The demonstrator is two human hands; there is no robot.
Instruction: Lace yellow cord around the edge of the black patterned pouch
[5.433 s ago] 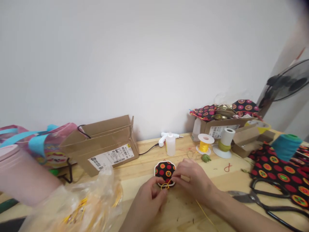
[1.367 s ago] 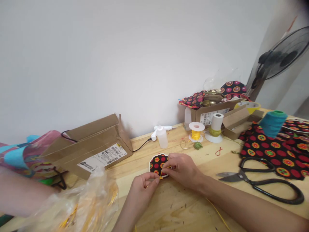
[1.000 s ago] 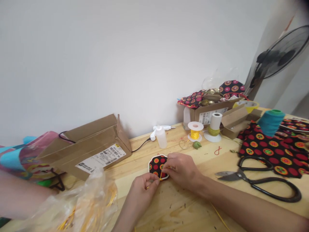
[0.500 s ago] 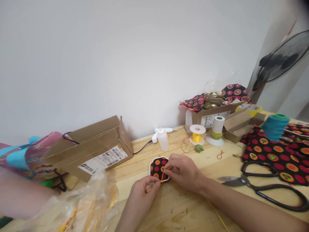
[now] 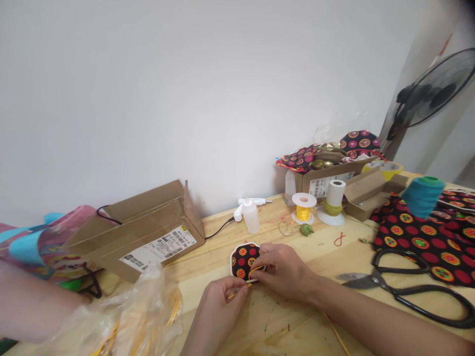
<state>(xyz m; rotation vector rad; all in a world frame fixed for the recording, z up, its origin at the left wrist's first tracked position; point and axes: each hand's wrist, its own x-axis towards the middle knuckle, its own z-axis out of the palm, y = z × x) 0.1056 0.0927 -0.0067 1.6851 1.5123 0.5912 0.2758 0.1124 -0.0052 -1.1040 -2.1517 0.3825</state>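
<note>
left hand (image 5: 218, 299) is pinching yellow cord (image 5: 250, 284) right by the near edge of the patch (image 5: 243, 259); thumb and forefinger tips are meeting on it. right hand (image 5: 284, 269) is pinching the cord too, a bit farther right; thumb and forefinger are coming together on it, a small loop showing at the tips. right hand is covering the patch's right side, can't tell if it's touching. patch is lying on the surface (image 5: 274, 316), well in from the far edge, black with bright flower rounds and a white rim. 1 yellow strand (image 5: 337, 332) is running out below the right forearm (image 5: 356, 299), can't tell if it's joining the cord.

around: bottle (image 5: 251, 217) is standing near the far edge, white tool (image 5: 258, 201) lying just behind it. 2 spools, yellow spool (image 5: 303, 213) and olive spool (image 5: 333, 210), are standing farther right, with red cord (image 5: 339, 239) lying nearer. scissors (image 5: 374, 279) are lying beyond the right hand, blades pointing left. cloth (image 5: 411, 242) is covering part of the right side, teal cone (image 5: 423, 198) standing there. carton (image 5: 148, 237) is sitting by the far edge at left, plastic bag (image 5: 144, 306) in front.
</note>
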